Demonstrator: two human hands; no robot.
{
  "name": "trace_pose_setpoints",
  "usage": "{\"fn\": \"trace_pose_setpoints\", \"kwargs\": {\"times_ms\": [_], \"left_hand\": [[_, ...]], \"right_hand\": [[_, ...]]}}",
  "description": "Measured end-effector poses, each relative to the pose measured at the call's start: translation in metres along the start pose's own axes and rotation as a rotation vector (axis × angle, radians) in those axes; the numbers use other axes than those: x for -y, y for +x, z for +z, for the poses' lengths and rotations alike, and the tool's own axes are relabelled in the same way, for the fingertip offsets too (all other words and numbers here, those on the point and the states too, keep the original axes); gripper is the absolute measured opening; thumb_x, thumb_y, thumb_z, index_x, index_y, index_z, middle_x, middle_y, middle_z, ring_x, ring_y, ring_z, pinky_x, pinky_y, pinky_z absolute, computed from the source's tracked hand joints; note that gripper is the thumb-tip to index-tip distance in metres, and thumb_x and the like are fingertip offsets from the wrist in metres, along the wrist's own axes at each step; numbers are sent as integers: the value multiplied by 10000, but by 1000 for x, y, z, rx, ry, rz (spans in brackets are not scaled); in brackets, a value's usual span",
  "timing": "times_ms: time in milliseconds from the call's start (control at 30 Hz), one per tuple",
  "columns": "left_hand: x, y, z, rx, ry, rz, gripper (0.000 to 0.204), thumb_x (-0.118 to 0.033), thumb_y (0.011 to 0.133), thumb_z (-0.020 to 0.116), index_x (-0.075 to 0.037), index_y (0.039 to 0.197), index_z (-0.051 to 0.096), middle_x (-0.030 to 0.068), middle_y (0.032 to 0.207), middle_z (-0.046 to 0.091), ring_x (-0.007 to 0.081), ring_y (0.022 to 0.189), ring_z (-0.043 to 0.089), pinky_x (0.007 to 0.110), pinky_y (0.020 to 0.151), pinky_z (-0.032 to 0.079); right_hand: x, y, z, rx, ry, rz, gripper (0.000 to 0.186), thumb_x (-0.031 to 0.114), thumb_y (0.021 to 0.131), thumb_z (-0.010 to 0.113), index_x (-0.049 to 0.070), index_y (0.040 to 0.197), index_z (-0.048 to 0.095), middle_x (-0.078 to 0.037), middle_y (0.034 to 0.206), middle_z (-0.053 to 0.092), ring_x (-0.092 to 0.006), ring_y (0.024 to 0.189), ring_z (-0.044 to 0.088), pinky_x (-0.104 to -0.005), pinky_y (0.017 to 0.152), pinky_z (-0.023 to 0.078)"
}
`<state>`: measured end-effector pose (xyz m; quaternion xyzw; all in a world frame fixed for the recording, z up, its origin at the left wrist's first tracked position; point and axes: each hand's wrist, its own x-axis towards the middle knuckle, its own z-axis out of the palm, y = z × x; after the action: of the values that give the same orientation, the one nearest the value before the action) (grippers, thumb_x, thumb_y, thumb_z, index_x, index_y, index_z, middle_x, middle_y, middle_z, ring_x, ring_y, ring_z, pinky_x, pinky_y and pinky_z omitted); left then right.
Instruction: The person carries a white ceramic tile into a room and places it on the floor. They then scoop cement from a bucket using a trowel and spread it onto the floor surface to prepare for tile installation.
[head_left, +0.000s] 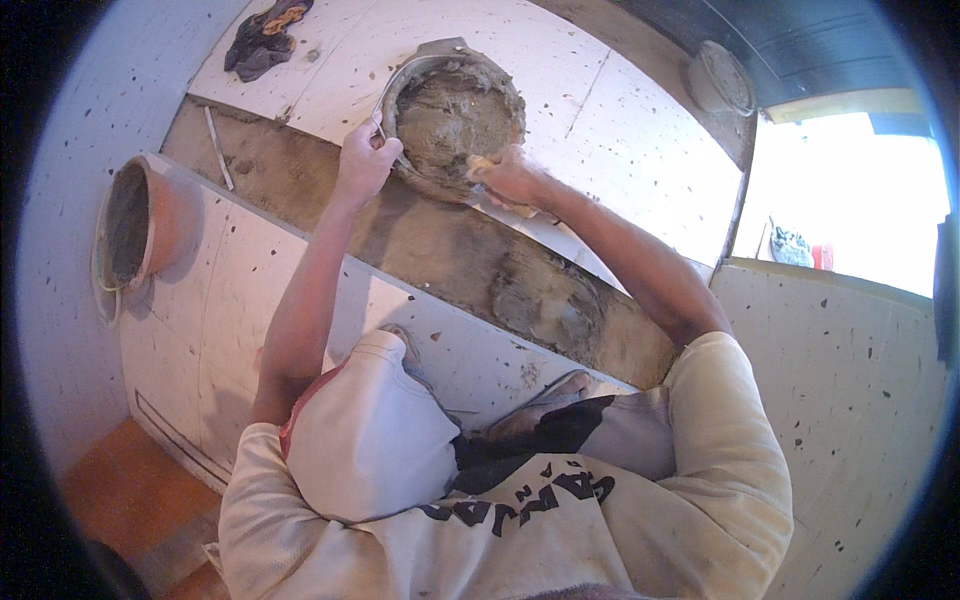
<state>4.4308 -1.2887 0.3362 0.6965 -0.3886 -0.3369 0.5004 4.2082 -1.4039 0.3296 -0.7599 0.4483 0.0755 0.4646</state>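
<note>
A round bucket full of wet grey-brown mortar stands on the white tiled floor ahead of me. My left hand is closed on the bucket's wire handle at its left rim. At the bucket's near right rim, my right hand grips a yellowish, mortar-smeared tool; what kind of tool it is cannot be told. Just below the bucket runs a bare strip of wet mortar between the laid tiles.
An orange-brown bucket with mortar stands at the left by the wall. A dark rag lies at the top left, a pale bucket at the top right. A thin stick rests on the bare strip. My bent knees fill the lower middle.
</note>
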Motion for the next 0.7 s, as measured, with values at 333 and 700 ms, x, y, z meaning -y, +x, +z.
{"fn": "trace_pose_setpoints", "kwargs": {"times_ms": [333, 700], "left_hand": [[0, -5, 0, 22, 95, -20, 473, -38, 786, 571, 114, 1232, 523, 69, 914, 657, 76, 787, 589, 229, 723, 486], [-1, -6, -7, -13, 86, 24, 324, -43, 827, 597, 34, 1142, 595, 32, 873, 650, 66, 763, 575, 240, 693, 486]], "right_hand": [[23, -17, 6, 152, 567, 103, 261, 278, 861, 679, 24, 805, 673, -64, 616, 604, -155, 467, 560, -311, 395, 437], [5, -55, -22, 122, 495, -161, 255, 263, 894, 651, 13, 845, 671, -57, 655, 621, -111, 543, 582, -269, 486, 488]]}}
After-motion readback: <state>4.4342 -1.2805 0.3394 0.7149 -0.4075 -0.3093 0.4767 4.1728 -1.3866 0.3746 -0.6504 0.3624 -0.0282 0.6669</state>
